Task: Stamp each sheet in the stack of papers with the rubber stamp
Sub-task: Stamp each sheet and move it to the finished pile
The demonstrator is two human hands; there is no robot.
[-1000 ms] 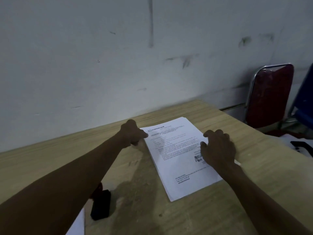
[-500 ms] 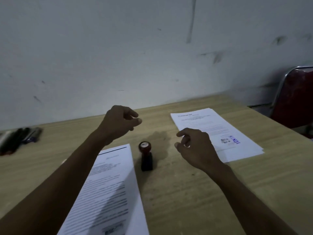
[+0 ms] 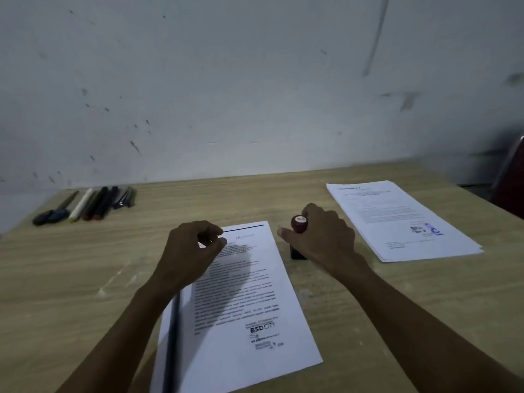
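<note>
A stack of printed sheets (image 3: 249,304) lies on the wooden table (image 3: 71,268) right in front of me. My left hand (image 3: 190,251) hovers over its top left corner with loosely curled fingers, holding nothing. Just right of the stack, the rubber stamp (image 3: 299,223), red-knobbed with a black base, stands upright on the table. My right hand (image 3: 326,239) grips its handle, thumb on the left side and fingers wrapped behind. A second pile of sheets (image 3: 397,217) lies at the far right, its top sheet bearing a blue stamp mark.
Several pens and markers (image 3: 85,205) lie in a row at the table's far left, near the stained white wall (image 3: 255,95). A dark red chair (image 3: 510,180) shows at the right edge, beyond the table's corner.
My right hand has moved left and closed round the stamp's handle. My left hand has come down over the near stack. The view has swung left and down.
</note>
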